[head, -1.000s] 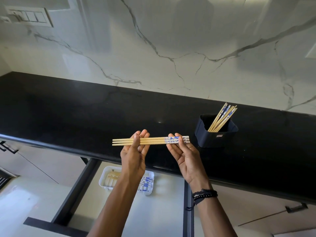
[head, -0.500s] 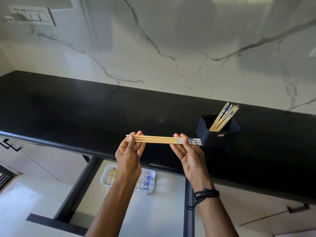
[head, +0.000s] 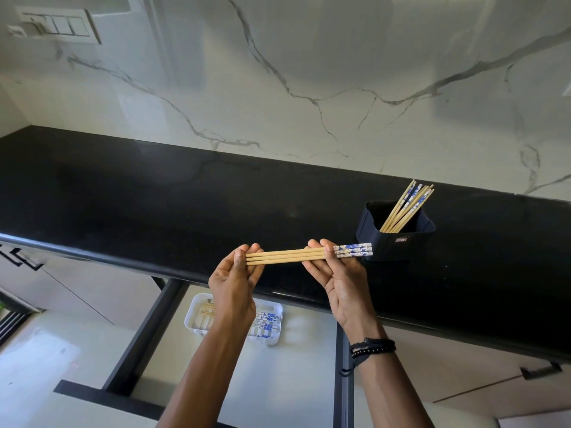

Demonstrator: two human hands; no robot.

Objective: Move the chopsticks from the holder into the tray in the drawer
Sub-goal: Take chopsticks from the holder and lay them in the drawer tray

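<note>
countertop (head: 154, 196): black, navy holder (head: 370, 239) stood on it, spare chopsticks (head: 404, 208) inside.
drawer (head: 293, 381): open below, white tray (head: 279, 310) part filled.
hands: left hand (head: 231, 285) and right hand (head: 343, 282) pinched three chopsticks (head: 290, 256) level over the counter edge.
tip: best held flush, then lowered flat.

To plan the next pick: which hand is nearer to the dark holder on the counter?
Right. The right hand is just left of the holder; the left hand is farther left, at the other end of the held chopsticks.
</note>
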